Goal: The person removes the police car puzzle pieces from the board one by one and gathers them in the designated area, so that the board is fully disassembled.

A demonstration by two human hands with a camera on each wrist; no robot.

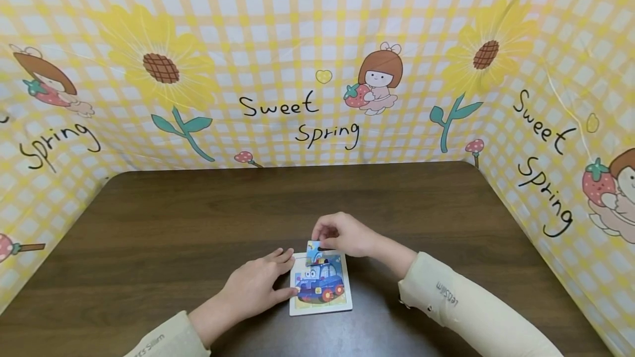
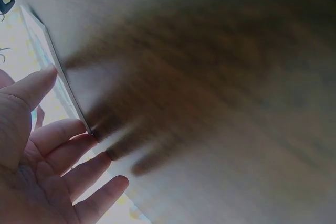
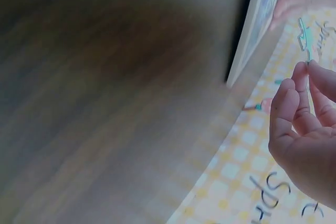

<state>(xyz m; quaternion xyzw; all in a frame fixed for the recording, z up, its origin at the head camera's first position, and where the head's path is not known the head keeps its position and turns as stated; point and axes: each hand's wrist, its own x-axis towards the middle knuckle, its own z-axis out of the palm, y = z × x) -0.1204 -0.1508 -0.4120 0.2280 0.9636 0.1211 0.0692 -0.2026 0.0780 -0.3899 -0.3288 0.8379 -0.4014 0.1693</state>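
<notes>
A small square jigsaw puzzle (image 1: pixel 321 311) with a white border lies on the table, showing a blue cartoon car with eyes and red wheels. My left hand (image 1: pixel 255 285) rests along its left side, fingers spread and fairly straight, the thumb over the border. In the left wrist view, its fingertips meet the board's edge (image 2: pixel 64 83). Above the puzzle's upper part, my right hand (image 1: pixel 349 234) pinches a light blue puzzle piece (image 1: pixel 312 247) between thumb and fingertips. Seen edge-on in the right wrist view, the piece (image 3: pixel 304 36) stands tilted up from the board (image 3: pixel 247 38).
The dark brown wooden table (image 1: pixel 208 203) extends around the puzzle. A yellow checked cloth (image 1: pixel 278 59) with sunflowers and lettering hangs like walls along the table's back and both sides.
</notes>
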